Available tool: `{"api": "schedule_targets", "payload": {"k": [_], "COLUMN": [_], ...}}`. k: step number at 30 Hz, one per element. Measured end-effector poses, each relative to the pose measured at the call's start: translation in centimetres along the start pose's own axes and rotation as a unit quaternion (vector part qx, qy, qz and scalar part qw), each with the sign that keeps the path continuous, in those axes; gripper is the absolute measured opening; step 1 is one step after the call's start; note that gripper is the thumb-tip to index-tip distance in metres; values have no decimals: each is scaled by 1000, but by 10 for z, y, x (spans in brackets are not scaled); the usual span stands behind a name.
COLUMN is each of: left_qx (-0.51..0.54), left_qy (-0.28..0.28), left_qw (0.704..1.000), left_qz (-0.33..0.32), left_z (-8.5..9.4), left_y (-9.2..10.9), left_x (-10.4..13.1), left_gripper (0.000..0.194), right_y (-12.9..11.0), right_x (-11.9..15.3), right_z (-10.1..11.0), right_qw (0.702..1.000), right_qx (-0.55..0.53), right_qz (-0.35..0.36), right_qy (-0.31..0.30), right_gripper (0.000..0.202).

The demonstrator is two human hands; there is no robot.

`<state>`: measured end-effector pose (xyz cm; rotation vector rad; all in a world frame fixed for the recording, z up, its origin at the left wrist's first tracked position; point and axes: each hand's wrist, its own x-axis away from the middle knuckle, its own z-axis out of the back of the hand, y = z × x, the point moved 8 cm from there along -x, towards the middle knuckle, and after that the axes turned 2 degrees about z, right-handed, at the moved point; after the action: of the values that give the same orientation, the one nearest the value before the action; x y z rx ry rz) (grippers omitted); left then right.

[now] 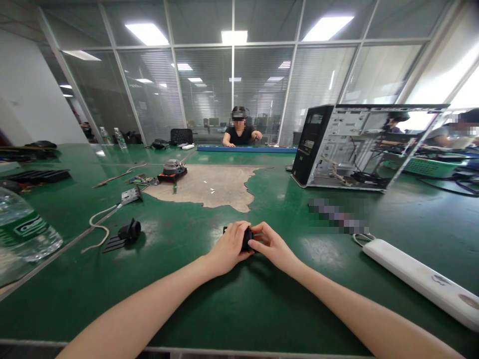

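Near the middle of the green table (pixel 209 309), my left hand (pixel 232 248) wraps round a small black part (pixel 247 239) from the left and over its top. On the right side of the same part, my right hand (pixel 270 244) pinches it with thumb and fingertips. Much of the part is hidden by my fingers. Left of my hands lies another black plastic piece (pixel 129 233) with prongs. A metal bracket (pixel 130 195) with a pale cord is beyond it.
An open computer case (pixel 318 144) stands at the back right. A white power strip (pixel 415 279) lies at the right, a water bottle (pixel 26 229) at the left. Behind them are a brown sheet (pixel 220 184) and a motor-like part (pixel 174 169). A person (pixel 241 133) sits opposite.
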<state>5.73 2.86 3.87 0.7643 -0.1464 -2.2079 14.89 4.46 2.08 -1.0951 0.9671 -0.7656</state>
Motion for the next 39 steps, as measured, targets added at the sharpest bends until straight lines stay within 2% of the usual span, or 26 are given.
{"api": "schedule_targets", "payload": {"k": [5, 12, 17, 23, 31, 39], "left_qx": [7, 5, 2, -2, -14, -9], "left_qy": [0, 3, 3, 5, -3, -3], "left_qw": [1000, 1000, 1000, 1000, 1000, 1000], "left_qz": [-2, 6, 7, 18, -5, 1], "left_z": [2, 3, 1, -1, 4, 6], "left_y": [1, 0, -1, -3, -1, -5], "left_x": [0, 0, 0, 1, 3, 3], "left_gripper": [56, 61, 61, 62, 61, 58], "right_y": [-5, 3, 11, 13, 2, 10], "right_x": [-1, -1, -5, -13, 0, -11], "right_z": [3, 27, 16, 8, -2, -2], "right_qw": [1000, 996, 999, 999, 1000, 1000], "right_qx": [12, 62, 2, 10, 28, 14], "right_qz": [8, -14, -46, -45, 2, -11], "right_qy": [21, 59, 24, 8, -1, 23], "right_gripper": [22, 24, 31, 28, 26, 23]}}
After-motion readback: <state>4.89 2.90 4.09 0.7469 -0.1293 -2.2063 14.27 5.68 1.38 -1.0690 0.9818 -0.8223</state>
